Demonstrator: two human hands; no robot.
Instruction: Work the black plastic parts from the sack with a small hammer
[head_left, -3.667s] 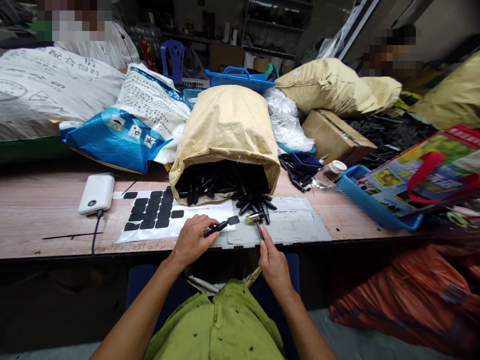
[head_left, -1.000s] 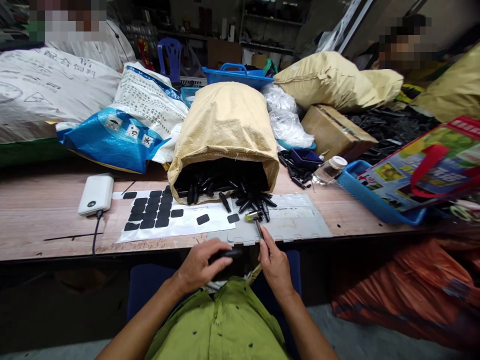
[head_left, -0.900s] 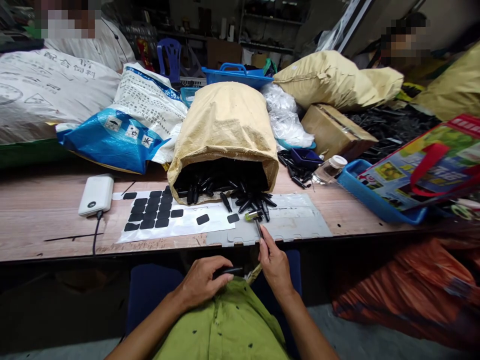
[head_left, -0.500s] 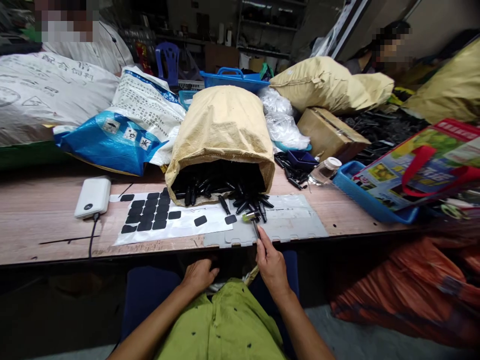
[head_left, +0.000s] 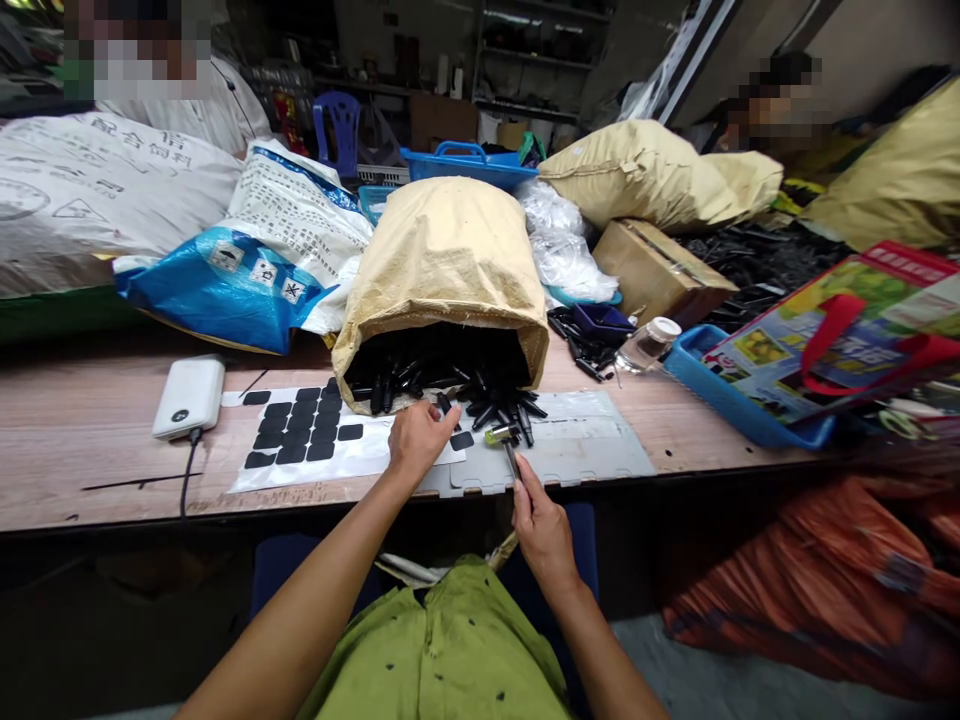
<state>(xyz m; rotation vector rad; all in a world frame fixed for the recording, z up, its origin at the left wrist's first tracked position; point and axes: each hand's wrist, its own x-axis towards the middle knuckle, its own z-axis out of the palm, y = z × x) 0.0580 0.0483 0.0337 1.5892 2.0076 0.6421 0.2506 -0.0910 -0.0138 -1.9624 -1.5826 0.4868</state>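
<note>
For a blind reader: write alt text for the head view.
The left hand reaches to a black piece spilled from a tan sack on a wooden table, while the right hand holds a small tool near black pads.

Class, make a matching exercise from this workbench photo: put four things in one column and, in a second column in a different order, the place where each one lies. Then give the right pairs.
Things
1. power bank
2. tan sack
3. left hand
4. right hand

Places
A. at the table's near edge, on a tool handle
B. far left of the table, cable attached
C. on the white sheet, by a black piece
D. middle of the table, black pieces spilling out

Pairs: 1-B, 2-D, 3-C, 4-A
</note>
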